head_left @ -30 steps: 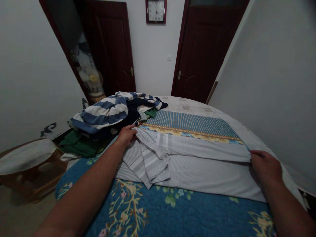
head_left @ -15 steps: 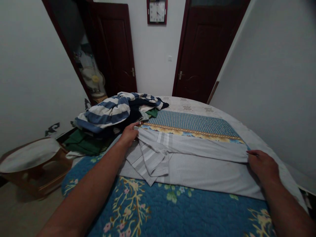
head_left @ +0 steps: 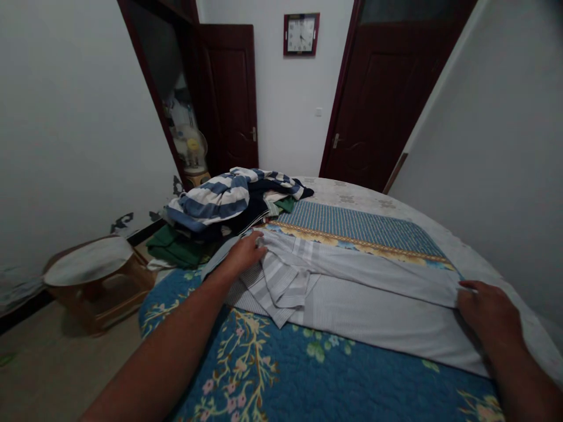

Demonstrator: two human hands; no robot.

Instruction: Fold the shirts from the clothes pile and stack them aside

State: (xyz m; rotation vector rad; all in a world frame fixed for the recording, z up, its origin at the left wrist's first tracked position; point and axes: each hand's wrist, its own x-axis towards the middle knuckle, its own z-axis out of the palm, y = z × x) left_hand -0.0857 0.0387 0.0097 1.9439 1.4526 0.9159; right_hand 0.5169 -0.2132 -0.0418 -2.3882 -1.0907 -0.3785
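A light grey shirt with fine stripes [head_left: 373,310] lies lengthwise across the blue floral cover [head_left: 360,381], its far part folded over toward me. A short sleeve with pale bands rests on top at the left. My left hand [head_left: 247,253] pinches the far left part of the shirt, fingers closed on the cloth. At the right end, my right hand [head_left: 490,313] grips the shirt's folded edge between thumb and fingers. The cloth stretches fairly straight between both hands, with slight creases.
A heap of clothes with a blue-and-white striped garment [head_left: 215,196] on top lies beyond my left hand. A wooden stool [head_left: 94,269] stands on the floor at left. White patterned cloth [head_left: 466,246] covers the table's far and right edge.
The camera view has shifted up and left, so everything sits further right and slightly lower. Both hands keep hold of the shirt, whose fold looks much the same.
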